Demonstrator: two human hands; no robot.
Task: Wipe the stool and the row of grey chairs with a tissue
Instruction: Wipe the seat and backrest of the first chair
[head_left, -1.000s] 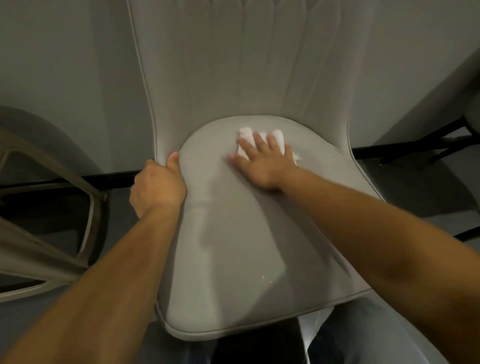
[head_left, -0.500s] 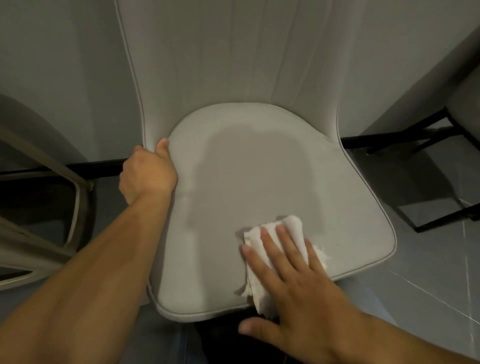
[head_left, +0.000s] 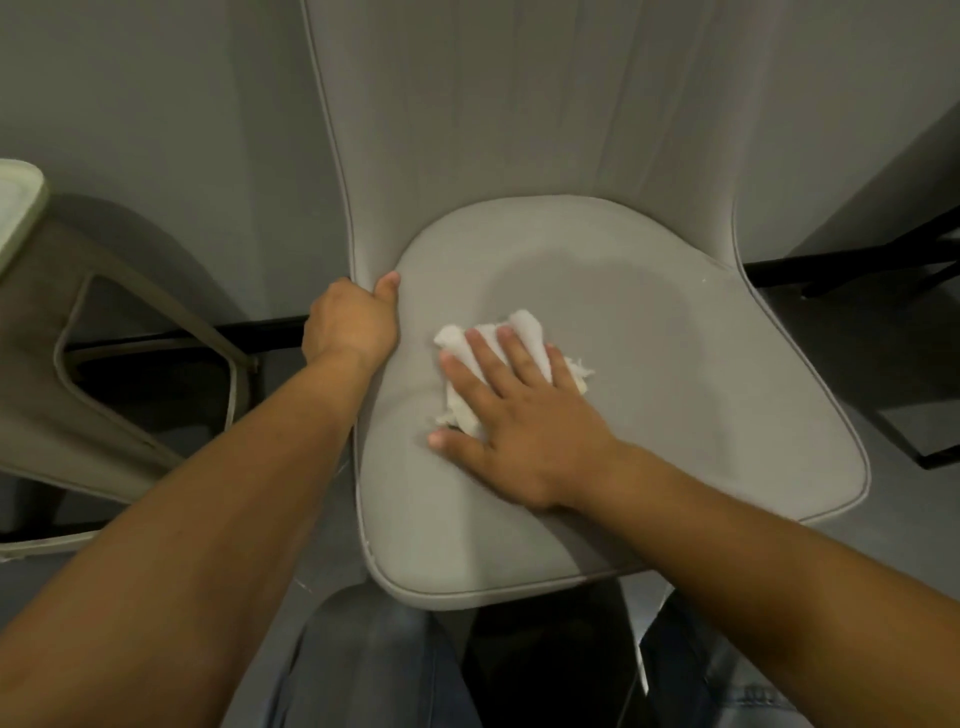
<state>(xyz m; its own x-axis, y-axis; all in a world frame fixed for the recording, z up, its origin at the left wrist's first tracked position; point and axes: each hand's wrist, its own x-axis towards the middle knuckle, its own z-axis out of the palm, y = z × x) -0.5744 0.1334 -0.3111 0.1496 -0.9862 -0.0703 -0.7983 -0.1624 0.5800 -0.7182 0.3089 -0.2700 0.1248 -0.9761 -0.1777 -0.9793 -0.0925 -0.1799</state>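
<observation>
seat (head_left: 675, 389) bare right of the right hand (head_left: 519, 415), backrest (head_left: 519, 104) walls the rear, stool (head_left: 78, 338) close on left

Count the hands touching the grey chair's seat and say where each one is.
2. The left hand grips the seat's left edge beside the backrest of the grey chair. The right hand lies flat mid-seat, pressing the white tissue down.
</observation>
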